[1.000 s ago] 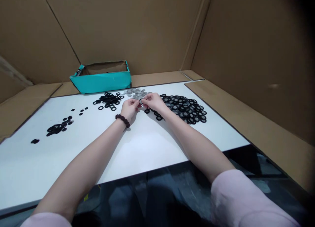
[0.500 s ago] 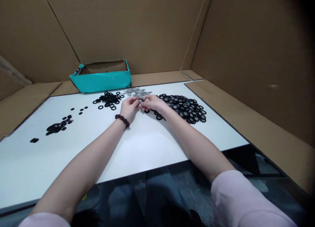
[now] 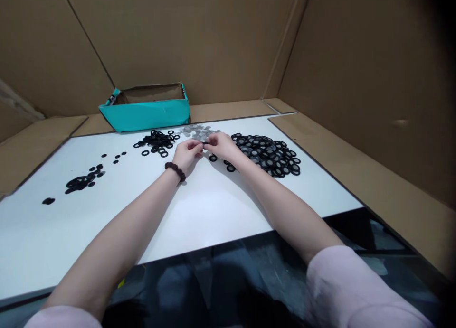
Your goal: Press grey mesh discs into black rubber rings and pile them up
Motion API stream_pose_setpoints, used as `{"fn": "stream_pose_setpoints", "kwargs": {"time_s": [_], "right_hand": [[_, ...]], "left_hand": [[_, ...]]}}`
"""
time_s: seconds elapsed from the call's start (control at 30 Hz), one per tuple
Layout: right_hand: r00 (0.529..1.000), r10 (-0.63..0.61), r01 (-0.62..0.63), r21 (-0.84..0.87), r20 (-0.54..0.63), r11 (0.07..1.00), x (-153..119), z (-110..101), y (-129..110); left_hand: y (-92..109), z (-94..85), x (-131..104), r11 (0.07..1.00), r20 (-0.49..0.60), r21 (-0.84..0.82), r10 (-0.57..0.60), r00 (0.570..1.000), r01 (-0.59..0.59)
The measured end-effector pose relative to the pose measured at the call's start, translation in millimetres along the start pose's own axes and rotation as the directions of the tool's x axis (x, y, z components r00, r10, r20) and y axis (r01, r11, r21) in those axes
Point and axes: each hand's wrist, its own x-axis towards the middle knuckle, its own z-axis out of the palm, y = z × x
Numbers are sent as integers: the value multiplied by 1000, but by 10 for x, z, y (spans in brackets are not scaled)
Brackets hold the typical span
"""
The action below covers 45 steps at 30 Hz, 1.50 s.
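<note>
With the left hand [image 3: 188,152], pinches one side of a small dark piece [image 3: 204,144] between thumb and fingers, the grip narrow. With the right hand [image 3: 221,146], pinches the opposite side the same way, fingertips close to the left ones. Holds the piece between the two hands, toward the far part of a white tabletop [image 3: 210,214]; too small and too covered by fingers to make out in detail. Cannot tell whether raised from the surface or touching. Wears a dark beaded bracelet [image 3: 175,171] on the left wrist and pale pink sleeves [image 3: 356,285]. Just beyond the fingertips, a loose spread of grey discs [image 3: 194,129]. To the right, partly behind the right hand and forearm, a large, dense pile of black rings with grey centres [image 3: 270,156], plus a few loose ones at the near-left edge. To the left of the left hand, a smaller heap of plain black rings [image 3: 156,141]. Farther left and nearer, a scattered cluster of small black pieces [image 3: 81,182]. Behind the plain rings, at the tabletop's far edge, an open-topped turquoise box [image 3: 149,115]. Around the back and sides, tall brown cardboard walls [image 3: 217,43].
</note>
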Motion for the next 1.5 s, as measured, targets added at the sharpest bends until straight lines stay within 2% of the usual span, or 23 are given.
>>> {"fn": "stream_pose_setpoints", "kwargs": {"time_s": [0.1,0.23,0.37,0.47,0.53,0.63,0.77,0.9,1.07,1.2,1.3,1.4,1.5], "right_hand": [[997,60,-57,72,-40,996,2,-8,-3],[991,123,-111,190,-56,976,10,36,14],[976,200,-219,363,91,905,-8,71,-9],[947,248,-319,496,205,807,-23,50,-36],[927,274,-373,549,256,748,-24,31,-42],[916,297,-400,548,271,735,-12,17,-26],[938,264,-339,439,225,832,9,24,25],[974,181,-210,247,136,946,19,36,63],[984,150,-160,114,95,980,10,4,57],[985,156,-164,109,79,980,12,-32,59],[985,162,-168,121,56,978,19,-15,63],[966,224,-249,250,126,936,24,19,52],[932,298,-360,429,206,828,22,18,21]], "left_hand": [[18,13,1,998,-4,55,8,1000,-7],[-9,52,-10,999,-45,44,15,999,-13],[-66,62,-7,996,-138,77,63,988,-53],[-90,52,17,984,-92,112,150,984,-140],[-96,49,31,983,-38,94,159,986,-155],[-98,53,39,989,-16,54,140,990,-139],[-102,57,28,988,-31,90,130,991,-126],[-96,48,11,985,-13,109,136,991,-134],[-52,21,9,988,15,128,88,996,-89],[-41,30,11,988,37,141,62,997,-66],[-54,54,1,985,8,159,72,997,-73],[-57,72,-17,986,-41,155,75,996,-68],[-48,75,-32,994,-16,80,71,997,-69]]}}
